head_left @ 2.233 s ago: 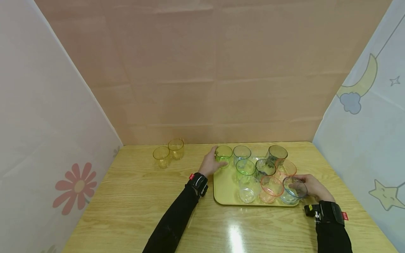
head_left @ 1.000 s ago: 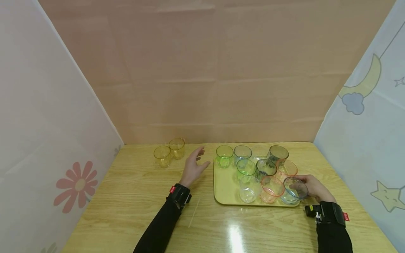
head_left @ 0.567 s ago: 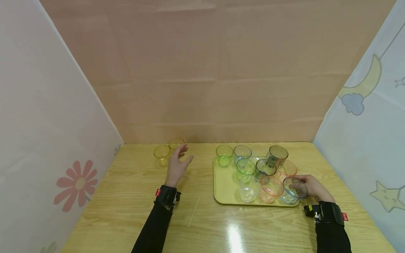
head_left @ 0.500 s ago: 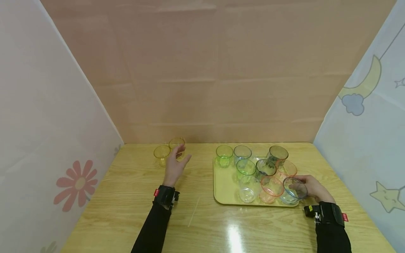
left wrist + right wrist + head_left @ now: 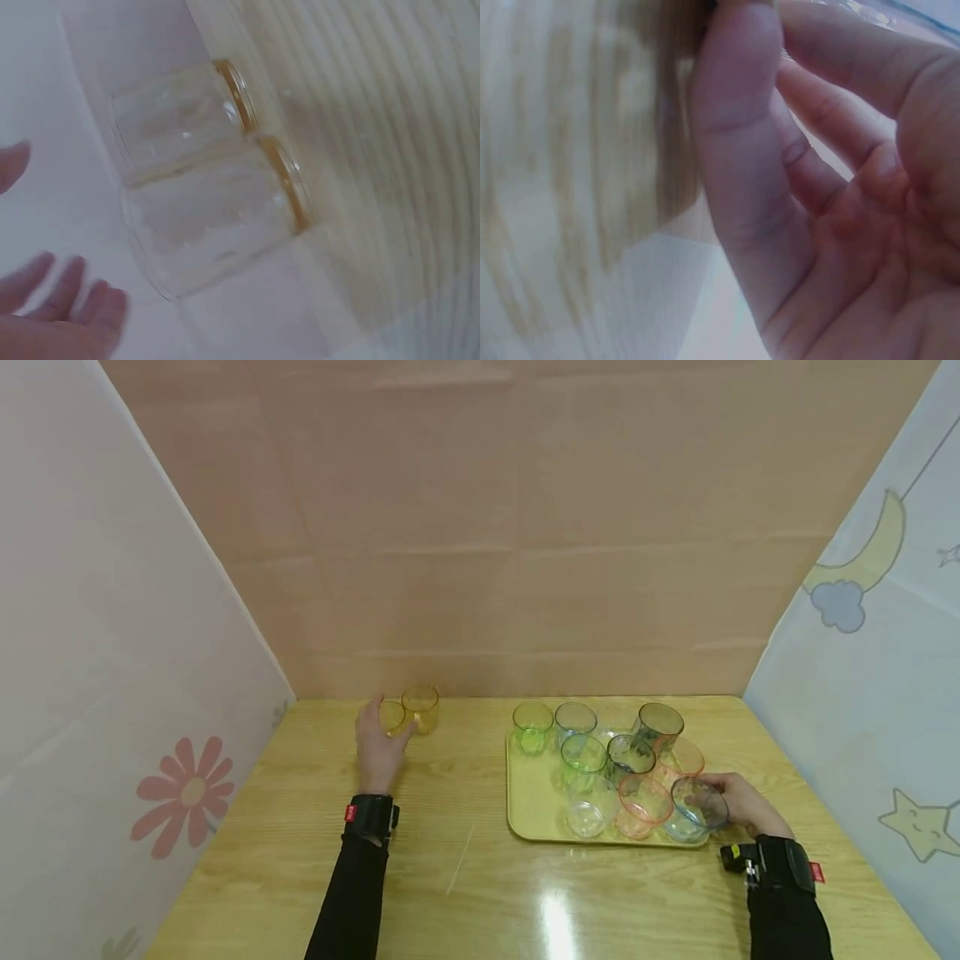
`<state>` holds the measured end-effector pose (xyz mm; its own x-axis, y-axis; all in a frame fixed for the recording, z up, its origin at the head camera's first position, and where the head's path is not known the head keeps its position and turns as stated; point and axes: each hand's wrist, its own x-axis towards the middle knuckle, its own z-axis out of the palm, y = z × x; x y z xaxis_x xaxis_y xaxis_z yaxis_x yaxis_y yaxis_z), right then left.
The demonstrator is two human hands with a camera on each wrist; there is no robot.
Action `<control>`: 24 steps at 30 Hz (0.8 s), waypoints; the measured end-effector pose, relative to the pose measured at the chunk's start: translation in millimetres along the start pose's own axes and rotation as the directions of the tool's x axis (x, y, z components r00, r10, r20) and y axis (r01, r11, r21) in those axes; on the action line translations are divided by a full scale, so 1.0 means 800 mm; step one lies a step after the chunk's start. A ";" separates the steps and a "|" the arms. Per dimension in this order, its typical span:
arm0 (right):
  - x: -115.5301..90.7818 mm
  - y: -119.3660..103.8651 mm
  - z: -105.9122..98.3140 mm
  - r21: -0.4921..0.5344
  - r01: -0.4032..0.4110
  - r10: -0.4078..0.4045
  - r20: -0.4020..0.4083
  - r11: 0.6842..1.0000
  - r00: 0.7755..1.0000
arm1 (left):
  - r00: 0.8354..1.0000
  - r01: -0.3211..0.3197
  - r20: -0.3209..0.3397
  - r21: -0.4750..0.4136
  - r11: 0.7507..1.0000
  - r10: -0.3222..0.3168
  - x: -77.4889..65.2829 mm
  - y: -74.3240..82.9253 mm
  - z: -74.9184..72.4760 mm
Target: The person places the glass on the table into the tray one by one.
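Observation:
Two amber glasses stand side by side at the back left: the left glass (image 5: 392,717) and the right glass (image 5: 422,710). Around the left one, my left hand (image 5: 378,747) is spread, with thumb and fingers to either side. The left wrist view shows its fingers (image 5: 67,300) apart from both glasses (image 5: 217,217). At the right edge of the yellow tray (image 5: 532,814) my right hand (image 5: 742,802) pinches the rim, beside a blue-rimmed glass (image 5: 699,806). In the right wrist view its thumb and fingers (image 5: 742,150) meet at the top; the exact contact is hidden.
On the tray stand several tinted glasses: green (image 5: 533,727), pale blue (image 5: 576,718), dark grey (image 5: 660,724), orange-rimmed (image 5: 645,802) and colourless (image 5: 590,810) among them. A brown sheet (image 5: 480,568) backs the wooden table (image 5: 300,860).
My left hand has left the green glass at the tray's back left corner and travelled left to the left amber glass. The right hand stays at the tray's edge.

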<state>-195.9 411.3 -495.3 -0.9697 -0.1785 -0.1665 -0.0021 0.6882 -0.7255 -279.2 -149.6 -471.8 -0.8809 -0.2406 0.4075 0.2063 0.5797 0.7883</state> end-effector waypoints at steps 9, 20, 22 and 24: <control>0.000 0.005 0.002 0.061 0.017 -0.019 0.025 0.998 0.999 | 0.968 0.203 0.141 0.064 0.977 -0.210 -0.002 -0.021 -0.009; 0.003 0.007 0.002 0.074 0.013 -0.014 0.025 0.997 1.000 | 0.931 0.290 0.214 0.063 0.955 -0.297 0.011 -0.036 -0.014; 0.003 0.007 0.002 0.070 0.015 -0.017 0.024 0.997 1.000 | 0.924 0.307 0.221 0.053 0.950 -0.311 0.014 -0.039 -0.014; 0.002 0.007 0.002 0.062 0.014 -0.015 0.022 0.998 1.000 | 0.916 0.326 0.232 0.042 0.945 -0.326 0.018 -0.042 -0.014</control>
<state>-197.4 413.6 -500.4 -0.9639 -0.2049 -0.1702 -0.0008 0.6411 -0.7675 -294.4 -180.8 -487.0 -0.9733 -0.2292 0.0094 -0.1100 0.5023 0.8577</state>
